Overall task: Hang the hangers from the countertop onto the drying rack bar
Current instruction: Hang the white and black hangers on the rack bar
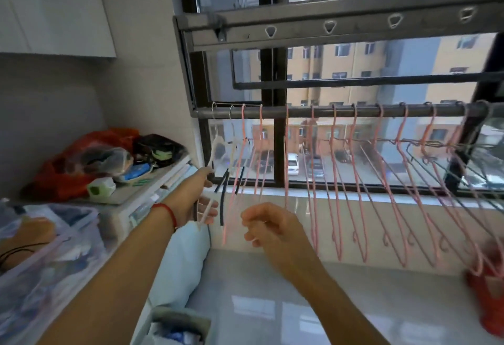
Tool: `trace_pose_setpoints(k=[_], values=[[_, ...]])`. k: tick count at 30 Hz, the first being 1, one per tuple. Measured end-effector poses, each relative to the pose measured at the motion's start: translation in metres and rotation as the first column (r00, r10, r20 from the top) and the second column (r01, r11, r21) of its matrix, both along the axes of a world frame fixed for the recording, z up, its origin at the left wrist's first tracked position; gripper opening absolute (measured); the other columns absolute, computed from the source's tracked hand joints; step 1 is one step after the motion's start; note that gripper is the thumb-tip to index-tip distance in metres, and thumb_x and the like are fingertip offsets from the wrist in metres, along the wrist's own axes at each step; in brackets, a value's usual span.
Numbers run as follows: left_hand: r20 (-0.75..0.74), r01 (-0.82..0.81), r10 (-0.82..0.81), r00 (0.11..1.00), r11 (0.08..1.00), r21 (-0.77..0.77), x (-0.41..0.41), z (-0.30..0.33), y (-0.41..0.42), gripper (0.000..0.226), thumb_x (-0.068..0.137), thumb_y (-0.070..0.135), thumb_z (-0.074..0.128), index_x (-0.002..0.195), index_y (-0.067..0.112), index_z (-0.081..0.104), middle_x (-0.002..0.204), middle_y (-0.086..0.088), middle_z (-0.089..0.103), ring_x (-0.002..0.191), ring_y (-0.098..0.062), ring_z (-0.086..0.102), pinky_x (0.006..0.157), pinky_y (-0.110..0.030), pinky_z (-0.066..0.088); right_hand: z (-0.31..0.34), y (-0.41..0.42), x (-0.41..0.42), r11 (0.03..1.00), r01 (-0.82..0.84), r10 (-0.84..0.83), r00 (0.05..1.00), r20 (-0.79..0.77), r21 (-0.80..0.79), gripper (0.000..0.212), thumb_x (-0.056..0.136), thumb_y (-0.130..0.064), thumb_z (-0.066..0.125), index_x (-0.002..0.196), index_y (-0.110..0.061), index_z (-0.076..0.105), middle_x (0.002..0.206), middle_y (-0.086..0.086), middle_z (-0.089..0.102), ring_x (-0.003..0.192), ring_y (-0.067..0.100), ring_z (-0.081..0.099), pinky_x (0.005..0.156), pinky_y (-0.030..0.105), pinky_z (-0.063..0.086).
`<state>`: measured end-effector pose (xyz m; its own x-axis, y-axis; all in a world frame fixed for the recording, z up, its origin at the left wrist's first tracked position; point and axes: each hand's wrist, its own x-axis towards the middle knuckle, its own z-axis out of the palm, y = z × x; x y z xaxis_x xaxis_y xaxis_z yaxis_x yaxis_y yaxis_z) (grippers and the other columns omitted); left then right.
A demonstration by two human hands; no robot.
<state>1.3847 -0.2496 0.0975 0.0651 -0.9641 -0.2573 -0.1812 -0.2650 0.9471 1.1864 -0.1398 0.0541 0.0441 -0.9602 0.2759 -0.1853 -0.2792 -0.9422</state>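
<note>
A grey drying rack bar [300, 112] runs across the window. Several pink wire hangers [335, 181] hang along it, and two white plastic hangers [218, 145] hang at its left end. My left hand [199, 202] reaches up under the leftmost white hanger, its fingers spread and touching the hanger's lower part. My right hand [270, 228] hovers below the pink hangers with loosely curled fingers and nothing in it. The white countertop [313, 303] lies below.
Clear plastic storage drawers [54, 249] stand at the left, topped with red and dark bags [90, 159]. A light blue pillow [180, 263] leans by the drawers. A red object [488, 298] sits at the counter's right edge. A second rack frame [327, 22] hangs above.
</note>
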Motion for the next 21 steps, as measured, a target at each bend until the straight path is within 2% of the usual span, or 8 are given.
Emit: trace_pose_setpoints(k=[2, 4, 7, 10, 14, 16, 19, 21], values=[[-0.017, 0.027, -0.027, 0.999, 1.000, 0.004, -0.003, -0.002, -0.004, 0.054, 0.100, 0.060, 0.042, 0.121, 0.012, 0.053, 0.081, -0.023, 0.066, 0.064, -0.033, 0.065, 0.063, -0.039, 0.058, -0.001, 0.005, -0.005, 0.999, 0.036, -0.036, 0.999, -0.025, 0.004, 0.017, 0.099, -0.013, 0.061, 0.099, -0.024, 0.074, 0.096, -0.003, 0.076, 0.088, 0.018, 0.073, 0.086, 0.044, 0.061], [-0.008, 0.037, -0.037, 0.999, 0.999, -0.007, -0.003, -0.004, -0.007, 0.053, 0.101, 0.060, 0.040, 0.120, 0.012, 0.053, 0.082, -0.023, 0.068, 0.064, -0.033, 0.066, 0.061, -0.038, 0.057, 0.001, 0.010, -0.009, 0.998, 0.066, -0.066, 0.997, -0.038, 0.017, 0.019, 0.100, -0.010, 0.059, 0.102, -0.023, 0.073, 0.094, -0.001, 0.076, 0.087, 0.015, 0.073, 0.087, 0.042, 0.061], [0.013, 0.041, -0.041, 0.999, 0.999, -0.023, -0.002, -0.012, -0.011, 0.054, 0.101, 0.061, 0.039, 0.120, 0.012, 0.053, 0.083, -0.023, 0.067, 0.064, -0.032, 0.065, 0.059, -0.036, 0.055, 0.002, 0.018, -0.015, 0.994, 0.109, -0.108, 0.993, -0.049, 0.005, 0.021, 0.099, -0.009, 0.058, 0.101, -0.024, 0.073, 0.093, -0.006, 0.075, 0.086, 0.013, 0.073, 0.088, 0.040, 0.061], [0.031, 0.028, -0.027, 0.999, 0.999, -0.023, 0.001, -0.018, -0.011, 0.057, 0.099, 0.064, 0.041, 0.124, 0.015, 0.055, 0.094, -0.022, 0.067, 0.075, -0.035, 0.068, 0.078, -0.048, 0.061, -0.002, 0.023, -0.018, 0.988, 0.153, -0.152, 0.987, -0.052, 0.006, 0.020, 0.100, -0.009, 0.059, 0.103, -0.024, 0.073, 0.096, -0.009, 0.075, 0.087, 0.012, 0.073, 0.090, 0.039, 0.061], [0.027, 0.026, -0.026, 0.999, 0.999, -0.026, 0.002, -0.019, -0.004, 0.056, 0.098, 0.060, 0.047, 0.135, 0.017, 0.052, 0.122, -0.025, 0.061, 0.083, -0.037, 0.070, 0.054, -0.039, 0.061, -0.006, 0.026, -0.017, 0.983, 0.183, -0.182, 0.980, -0.076, 0.008, 0.021, 0.101, -0.014, 0.060, 0.104, -0.030, 0.073, 0.095, -0.012, 0.075, 0.089, 0.010, 0.073, 0.090, 0.038, 0.062], [0.030, 0.034, -0.033, 0.999, 0.999, -0.034, 0.003, -0.020, 0.000, 0.055, 0.099, 0.058, 0.047, 0.134, 0.017, 0.053, 0.124, -0.026, 0.061, 0.084, -0.036, 0.069, 0.055, -0.039, 0.061, -0.007, 0.026, -0.013, 0.982, 0.187, -0.188, 0.977, -0.106, -0.016, 0.021, 0.100, -0.016, 0.061, 0.103, -0.034, 0.071, 0.095, -0.016, 0.074, 0.091, 0.006, 0.071, 0.088, 0.031, 0.061], [0.059, 0.026, -0.022, 0.998, 0.998, -0.064, 0.002, -0.020, 0.007, 0.052, 0.100, 0.057, 0.043, 0.136, 0.019, 0.050, 0.119, -0.019, 0.060, 0.082, -0.032, 0.067, 0.057, -0.038, 0.061, -0.006, 0.025, -0.005, 0.978, 0.196, -0.205, 0.961, -0.187, -0.070, 0.019, 0.100, -0.019, 0.063, 0.103, -0.038, 0.066, 0.099, -0.022, 0.070, 0.092, -0.004, 0.065, 0.077, 0.010, 0.053], [0.090, 0.014, -0.006, 0.996, 0.996, -0.091, -0.001, -0.021, 0.013, 0.049, 0.100, 0.056, 0.045, 0.134, 0.021, 0.048, 0.111, -0.013, 0.059, 0.081, -0.029, 0.065, 0.064, -0.041, 0.063, -0.006, 0.022, 0.001, 0.971, 0.211, -0.234, 0.941, -0.246, -0.116, 0.019, 0.099, -0.020, 0.065, 0.107, -0.037, 0.064, 0.101, -0.022, 0.067, 0.092, -0.006, 0.063, 0.074, 0.008, 0.051]])
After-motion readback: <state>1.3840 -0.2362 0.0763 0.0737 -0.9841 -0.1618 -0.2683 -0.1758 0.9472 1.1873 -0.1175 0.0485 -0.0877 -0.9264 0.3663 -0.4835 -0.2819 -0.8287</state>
